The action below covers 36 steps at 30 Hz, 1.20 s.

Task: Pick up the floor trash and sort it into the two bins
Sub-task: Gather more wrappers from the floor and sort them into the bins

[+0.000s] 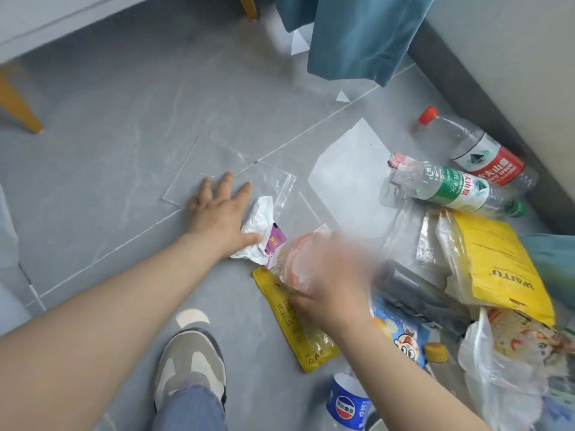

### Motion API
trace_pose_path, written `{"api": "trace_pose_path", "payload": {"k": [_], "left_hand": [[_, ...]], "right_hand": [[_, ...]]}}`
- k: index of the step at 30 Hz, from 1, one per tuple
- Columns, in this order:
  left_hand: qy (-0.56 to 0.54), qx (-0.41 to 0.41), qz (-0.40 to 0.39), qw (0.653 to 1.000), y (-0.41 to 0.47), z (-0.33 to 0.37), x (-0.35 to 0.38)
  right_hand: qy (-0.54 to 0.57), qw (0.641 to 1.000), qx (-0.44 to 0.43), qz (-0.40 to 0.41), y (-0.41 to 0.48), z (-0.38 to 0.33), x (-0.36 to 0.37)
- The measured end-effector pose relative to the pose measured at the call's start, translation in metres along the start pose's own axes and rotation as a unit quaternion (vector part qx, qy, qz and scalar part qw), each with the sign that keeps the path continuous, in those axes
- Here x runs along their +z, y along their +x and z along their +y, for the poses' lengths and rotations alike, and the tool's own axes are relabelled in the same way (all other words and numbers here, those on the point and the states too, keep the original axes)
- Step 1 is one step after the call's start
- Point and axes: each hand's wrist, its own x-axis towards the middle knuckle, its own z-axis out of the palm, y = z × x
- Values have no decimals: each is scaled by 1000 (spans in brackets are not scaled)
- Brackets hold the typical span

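Observation:
Trash lies scattered over the grey tiled floor. My left hand (pixel 219 209) is spread flat on a clear plastic bag (pixel 230 169), its thumb touching a crumpled white and purple wrapper (pixel 263 233). My right hand (pixel 329 281), blurred by motion, grips a crumpled clear and pink plastic wrapper (pixel 294 262) above a flat yellow packet (pixel 298 328). Two plastic water bottles (pixel 451 185) (pixel 476 147) lie at the right near the wall. No bin is in view.
A white sheet of paper (pixel 348 178), a yellow pouch (pixel 497 262), a blue snack packet (pixel 401 334), a white plastic bag (pixel 497 377) and a Pepsi bottle (pixel 348 405) crowd the right side. Blue curtain (pixel 357 35) hangs ahead. My shoe (pixel 189 365) stands below; a yellow furniture leg (pixel 18 104) at left.

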Motion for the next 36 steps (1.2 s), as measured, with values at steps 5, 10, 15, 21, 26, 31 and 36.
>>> {"api": "trace_pose_path", "payload": {"k": [5,10,15,21,26,31,36], "left_hand": [[2,21,40,999,-2,-3,-4],[-6,9,55,998,2,-2,-8],[-14,10,53,998,4,0,-9],[-17,17,51,998,-1,-3,-5],[-7,16,51,999,-4,-2,-5],[-6,8,52,999,-3,0,-7],[-1,8,49,999,-3,1,-6]], "right_hand": [[-12,997,-18,69,3,8,-1],[-16,993,-33,115,9,16,-4],[-21,993,-46,106,10,20,-4],[43,998,-34,-13,-3,6,-8],[112,993,-9,22,-3,0,-10],[41,998,20,42,5,4,-15],[-4,998,33,50,10,0,-9]]}}
